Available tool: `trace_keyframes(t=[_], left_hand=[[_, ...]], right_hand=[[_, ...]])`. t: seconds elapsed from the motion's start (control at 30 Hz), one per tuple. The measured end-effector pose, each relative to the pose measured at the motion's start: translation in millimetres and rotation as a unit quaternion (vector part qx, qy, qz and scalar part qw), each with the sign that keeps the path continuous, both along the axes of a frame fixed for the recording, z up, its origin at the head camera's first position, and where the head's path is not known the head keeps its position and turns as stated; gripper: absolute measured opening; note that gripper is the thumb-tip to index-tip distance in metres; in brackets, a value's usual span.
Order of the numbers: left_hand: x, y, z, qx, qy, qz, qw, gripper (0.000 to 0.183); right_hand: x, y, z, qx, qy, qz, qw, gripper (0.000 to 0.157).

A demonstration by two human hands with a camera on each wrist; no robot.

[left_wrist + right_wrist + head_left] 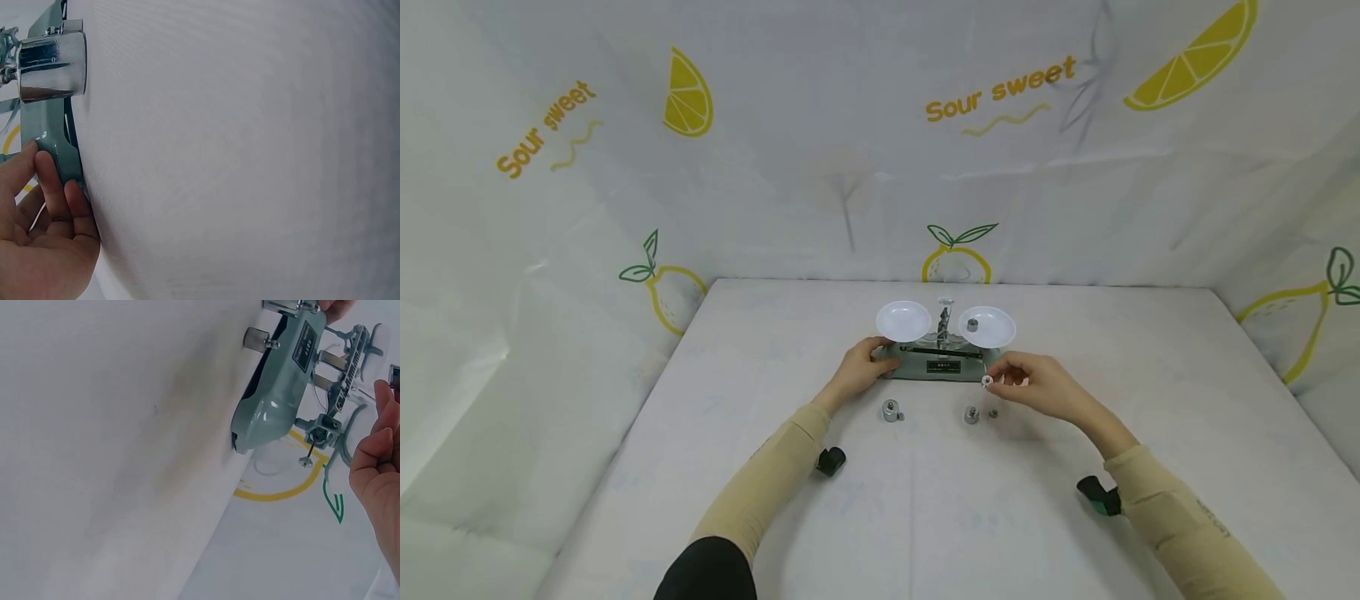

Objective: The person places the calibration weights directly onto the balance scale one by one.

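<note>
A green balance scale with two white pans stands at the back of the table. My left hand grips the left end of its base; in the left wrist view the fingertips lie against the green metal. My right hand pinches a small silver weight between thumb and fingers, in front of the base's right end. That weight shows at the edge of the right wrist view. Another weight sits in the right pan; the left pan holds nothing.
In front of the scale a large weight stands beside a tiny one on the left. Farther right are a medium weight and another small one. A white curtain with lemon prints surrounds the table.
</note>
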State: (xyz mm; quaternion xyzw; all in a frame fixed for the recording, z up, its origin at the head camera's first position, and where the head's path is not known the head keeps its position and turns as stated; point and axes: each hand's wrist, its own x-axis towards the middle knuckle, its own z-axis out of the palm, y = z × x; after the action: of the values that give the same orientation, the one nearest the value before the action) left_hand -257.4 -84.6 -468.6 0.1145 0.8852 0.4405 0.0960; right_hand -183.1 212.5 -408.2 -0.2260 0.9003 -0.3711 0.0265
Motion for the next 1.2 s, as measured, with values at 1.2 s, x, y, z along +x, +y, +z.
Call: trace_keyframes(t=[1.2], left_hand=[[1.4,-1,-0.4,0.003,0.006,-0.004,1.0000,0.048]], right_hand=[[-46.0,-11,14.1,0.029,0.086,-0.135,0.987,0.020]])
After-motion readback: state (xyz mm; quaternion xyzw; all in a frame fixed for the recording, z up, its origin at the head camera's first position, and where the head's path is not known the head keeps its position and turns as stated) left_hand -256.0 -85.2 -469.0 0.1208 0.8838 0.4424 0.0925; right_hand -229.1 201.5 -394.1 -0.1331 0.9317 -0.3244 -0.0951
